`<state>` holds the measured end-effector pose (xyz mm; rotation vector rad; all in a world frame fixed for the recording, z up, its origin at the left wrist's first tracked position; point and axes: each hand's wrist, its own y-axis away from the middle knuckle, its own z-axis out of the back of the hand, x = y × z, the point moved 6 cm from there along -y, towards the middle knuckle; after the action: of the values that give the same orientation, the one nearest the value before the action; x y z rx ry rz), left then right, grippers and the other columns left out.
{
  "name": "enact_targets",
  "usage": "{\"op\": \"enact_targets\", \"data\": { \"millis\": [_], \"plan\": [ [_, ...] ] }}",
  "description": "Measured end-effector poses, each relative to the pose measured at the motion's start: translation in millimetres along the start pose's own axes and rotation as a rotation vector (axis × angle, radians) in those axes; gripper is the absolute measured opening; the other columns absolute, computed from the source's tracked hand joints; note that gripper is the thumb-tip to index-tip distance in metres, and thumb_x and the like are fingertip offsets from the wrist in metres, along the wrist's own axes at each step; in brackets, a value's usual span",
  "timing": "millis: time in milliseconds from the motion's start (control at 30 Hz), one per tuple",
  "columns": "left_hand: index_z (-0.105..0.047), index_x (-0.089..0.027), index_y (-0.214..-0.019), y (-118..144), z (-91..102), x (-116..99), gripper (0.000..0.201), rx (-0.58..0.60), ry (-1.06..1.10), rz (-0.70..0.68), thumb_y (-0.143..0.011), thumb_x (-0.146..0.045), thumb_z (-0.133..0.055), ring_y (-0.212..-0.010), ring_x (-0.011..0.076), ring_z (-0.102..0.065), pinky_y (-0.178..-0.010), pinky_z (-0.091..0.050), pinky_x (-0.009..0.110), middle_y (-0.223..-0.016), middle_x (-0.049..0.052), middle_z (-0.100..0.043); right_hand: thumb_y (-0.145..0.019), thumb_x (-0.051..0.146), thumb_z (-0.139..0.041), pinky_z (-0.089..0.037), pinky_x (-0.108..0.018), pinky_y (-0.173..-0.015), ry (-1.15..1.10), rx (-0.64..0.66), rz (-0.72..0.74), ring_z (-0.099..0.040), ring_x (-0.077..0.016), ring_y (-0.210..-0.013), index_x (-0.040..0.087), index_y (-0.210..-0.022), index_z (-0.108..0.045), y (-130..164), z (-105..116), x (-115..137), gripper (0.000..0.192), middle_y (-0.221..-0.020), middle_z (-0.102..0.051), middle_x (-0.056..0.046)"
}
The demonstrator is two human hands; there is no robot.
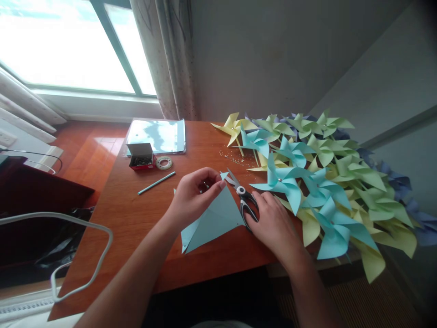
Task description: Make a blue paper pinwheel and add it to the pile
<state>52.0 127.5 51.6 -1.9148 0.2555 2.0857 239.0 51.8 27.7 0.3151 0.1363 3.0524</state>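
Note:
Between my hands lies a light-blue square of paper (pixel 218 217), cut in from the corners, with small holes near its tips. My left hand (pixel 193 197) is over its upper left part, thumb and forefinger pinched together at the paper's top tip. To the right, my right hand (pixel 275 224) grips the dark grey-and-white handles of a pair of scissors (pixel 241 191). The scissors' blades are parted a little and point up-left beside the paper's tip. The paper's left side is partly hidden by my left hand.
Several blue, green, yellow and purple paper pinwheels (pixel 282 180) crowd the table's right side. Tiny beads (pixel 235 157) are scattered near them. At the left are a blue paper stick (pixel 156 183), a tape roll (pixel 164 163), a small open box (pixel 141 159) and stacked sheets (pixel 159 135).

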Motion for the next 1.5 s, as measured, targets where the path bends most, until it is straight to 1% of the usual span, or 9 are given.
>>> {"op": "enact_targets", "data": {
  "millis": [133, 267, 400, 500, 633, 867, 1200, 1333, 1500],
  "plan": [
    [-0.062, -0.016, -0.077, 0.4, 0.8, 0.2, 0.025, -0.007, 0.034, 0.000, -0.085, -0.037, -0.073, -0.063, 0.0104, -0.046, -0.055, -0.037, 0.022, -0.070, -0.001, -0.056, -0.090, 0.026, -0.059, -0.048, -0.043, -0.096, -0.037, 0.035, 0.050, -0.060, -0.0339, -0.110, 0.010, -0.137, -0.055, 4.1, -2.1, 1.4, 0.050, -0.114, -0.062, -0.016],
    [-0.063, -0.016, -0.074, 0.4, 2.8, -3.1, 0.025, -0.054, 0.069, -0.007, -0.083, -0.036, -0.075, -0.063, 0.0111, -0.048, -0.055, -0.037, 0.023, -0.068, 0.000, -0.057, -0.088, 0.024, -0.061, -0.050, -0.044, -0.095, -0.065, 0.011, 0.075, -0.061, -0.0344, -0.109, 0.009, -0.136, -0.054, 7.3, -1.9, 2.5, 0.051, -0.116, -0.062, -0.017],
    [-0.063, -0.016, -0.075, 0.3, 2.4, -4.2, 0.024, -0.067, 0.078, -0.006, -0.083, -0.035, -0.075, -0.063, 0.0110, -0.049, -0.054, -0.037, 0.022, -0.069, 0.000, -0.057, -0.087, 0.026, -0.063, -0.052, -0.045, -0.092, -0.117, -0.058, 0.048, -0.064, -0.0343, -0.106, 0.013, -0.128, -0.059, 7.1, -0.8, 1.3, 0.043, -0.112, -0.064, -0.015],
    [-0.064, -0.016, -0.076, -0.1, 2.0, -2.2, 0.023, -0.065, 0.071, -0.004, -0.083, -0.035, -0.075, -0.063, 0.0110, -0.049, -0.055, -0.037, 0.022, -0.069, 0.000, -0.058, -0.089, 0.028, -0.063, -0.053, -0.045, -0.093, -0.157, -0.121, 0.063, -0.064, -0.0332, -0.105, 0.017, -0.125, -0.061, 5.0, -2.2, 1.6, 0.038, -0.111, -0.066, -0.014],
    [-0.064, -0.016, -0.076, -0.8, 2.7, 0.8, 0.023, -0.068, 0.064, -0.003, -0.083, -0.035, -0.075, -0.064, 0.0111, -0.050, -0.056, -0.038, 0.023, -0.070, -0.001, -0.058, -0.088, 0.030, -0.066, -0.052, -0.045, -0.095, -0.148, -0.214, 0.096, -0.064, -0.0330, -0.107, 0.015, -0.126, -0.061, -0.2, -6.5, 3.0, 0.041, -0.116, -0.067, -0.014],
    [-0.064, -0.016, -0.075, -1.2, 4.0, -0.3, 0.023, -0.081, 0.059, 0.010, -0.082, -0.035, -0.076, -0.062, 0.0109, -0.049, -0.054, -0.037, 0.023, -0.068, -0.001, -0.057, -0.088, 0.036, -0.069, -0.052, -0.045, -0.091, -0.095, -0.323, 0.070, -0.062, -0.0331, -0.101, 0.014, -0.125, -0.063, -7.7, -11.7, 6.8, 0.044, -0.113, -0.068, -0.013],
    [-0.065, -0.017, -0.074, 1.1, 14.3, -13.7, 0.021, -0.226, 0.147, -0.041, -0.080, -0.032, -0.078, -0.059, 0.0096, -0.048, -0.052, -0.036, 0.021, -0.065, -0.002, -0.058, -0.085, 0.031, -0.071, -0.051, -0.045, -0.094, -0.110, -0.388, 0.093, -0.060, -0.0325, -0.104, 0.013, -0.128, -0.062, -10.2, -15.1, 8.8, 0.047, -0.112, -0.067, -0.014],
    [-0.066, -0.017, -0.074, 2.0, 16.5, -14.3, 0.021, -0.239, 0.154, -0.028, -0.079, -0.033, -0.079, -0.059, 0.0101, -0.049, -0.051, -0.037, 0.021, -0.066, -0.001, -0.058, -0.088, 0.028, -0.065, -0.050, -0.046, -0.097, -0.140, -0.360, 0.098, -0.059, -0.0334, -0.108, 0.012, -0.129, -0.062, -7.6, -13.4, 12.4, 0.044, -0.116, -0.067, -0.016],
    [-0.065, -0.017, -0.074, 2.4, 14.8, -12.6, 0.022, -0.230, 0.130, -0.018, -0.079, -0.034, -0.078, -0.058, 0.0105, -0.049, -0.050, -0.038, 0.021, -0.066, -0.002, -0.058, -0.087, 0.026, -0.063, -0.050, -0.048, -0.098, -0.200, -0.367, 0.135, -0.059, -0.0341, -0.112, 0.013, -0.122, -0.064, -9.9, -14.6, 13.1, 0.037, -0.118, -0.067, -0.017]
  ]
}}
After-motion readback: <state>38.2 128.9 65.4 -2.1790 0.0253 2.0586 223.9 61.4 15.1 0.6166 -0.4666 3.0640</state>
